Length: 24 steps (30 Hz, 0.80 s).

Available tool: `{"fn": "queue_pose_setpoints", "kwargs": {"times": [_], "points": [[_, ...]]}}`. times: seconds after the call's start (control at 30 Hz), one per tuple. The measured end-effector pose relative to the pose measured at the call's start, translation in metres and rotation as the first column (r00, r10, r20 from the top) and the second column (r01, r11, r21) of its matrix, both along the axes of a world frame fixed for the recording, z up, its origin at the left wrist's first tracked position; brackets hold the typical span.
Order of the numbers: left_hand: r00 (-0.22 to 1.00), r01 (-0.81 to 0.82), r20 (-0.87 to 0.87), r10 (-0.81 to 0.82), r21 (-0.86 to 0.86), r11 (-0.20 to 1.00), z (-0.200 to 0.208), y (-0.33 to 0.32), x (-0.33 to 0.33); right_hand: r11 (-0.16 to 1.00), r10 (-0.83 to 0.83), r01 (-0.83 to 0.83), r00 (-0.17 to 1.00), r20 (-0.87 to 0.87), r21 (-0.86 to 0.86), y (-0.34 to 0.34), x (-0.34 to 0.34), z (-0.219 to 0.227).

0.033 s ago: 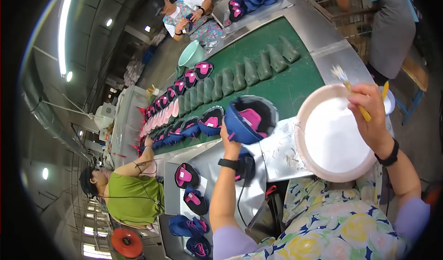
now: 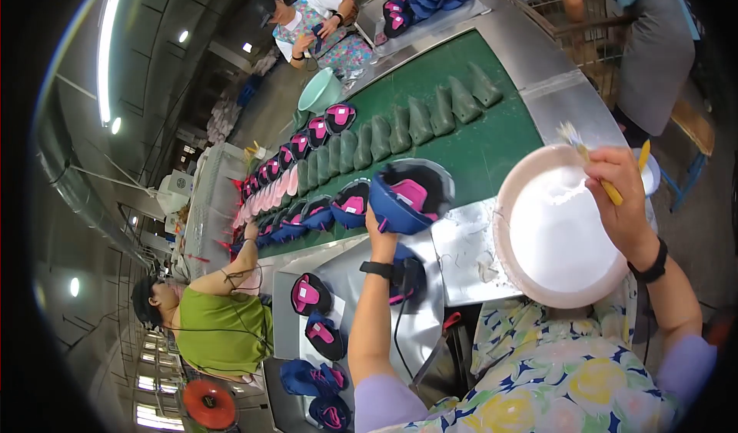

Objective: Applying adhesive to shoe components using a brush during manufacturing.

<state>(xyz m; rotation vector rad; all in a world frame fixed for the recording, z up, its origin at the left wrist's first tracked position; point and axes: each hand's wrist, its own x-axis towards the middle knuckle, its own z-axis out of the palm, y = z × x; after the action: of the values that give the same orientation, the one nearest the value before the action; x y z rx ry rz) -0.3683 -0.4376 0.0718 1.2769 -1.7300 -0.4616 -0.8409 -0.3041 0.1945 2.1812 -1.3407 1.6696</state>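
Observation:
My left hand [image 2: 382, 237] is closed around a blue shoe upper [image 2: 400, 211] with a pink inner piece, its open side facing up. It is held above the metal table edge, just left of a pale pink basin [image 2: 503, 237] of white liquid. My right hand [image 2: 619, 191] grips a yellow-handled brush [image 2: 612, 193] over the basin's far right rim. The brush's pale bristles point up and away from the liquid. Close behind my left wrist, another dark blue shoe upper [image 2: 409, 279] rests on the metal surface, partly covered by my arm.
A green conveyor belt [image 2: 492, 137] carries rows of dark green shoe lasts [image 2: 419, 121] and blue uppers [image 2: 350, 204]. More uppers lie in trays [image 2: 288, 337] at lower left. A co-worker in green [image 2: 223, 325] reaches to the belt; another person [image 2: 323, 33] stands across it.
The shoe upper in my left hand has shifted slightly left and tilted. My right hand and the brush have dropped a little, the bristles now nearer the basin's rim.

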Motion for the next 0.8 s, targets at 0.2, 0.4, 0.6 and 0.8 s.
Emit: {"fn": "queue_pose_setpoints", "kwargs": {"times": [0.2,0.4,0.6,0.8], "points": [[0.849,-0.026,-0.489,0.199,0.338,0.941,-0.073,-0.088,0.026,0.946,-0.001,-0.039,0.992,0.124,0.322,0.003,-0.006,-0.025],[0.814,-0.535,0.414,0.409,0.255,0.806,-0.104,-0.131,0.063,0.879,0.024,-0.064,0.996,0.089,0.473,-0.005,0.0,-0.031],[0.555,-0.552,0.826,0.1,0.277,0.786,-0.03,-0.083,0.08,0.835,0.086,-0.126,0.991,0.1,0.536,-0.016,-0.011,-0.045],[0.897,0.099,0.26,-0.358,0.671,0.735,0.056,0.055,0.048,0.568,-0.11,-0.347,0.867,0.487,0.746,-0.017,-0.027,-0.058]]}}
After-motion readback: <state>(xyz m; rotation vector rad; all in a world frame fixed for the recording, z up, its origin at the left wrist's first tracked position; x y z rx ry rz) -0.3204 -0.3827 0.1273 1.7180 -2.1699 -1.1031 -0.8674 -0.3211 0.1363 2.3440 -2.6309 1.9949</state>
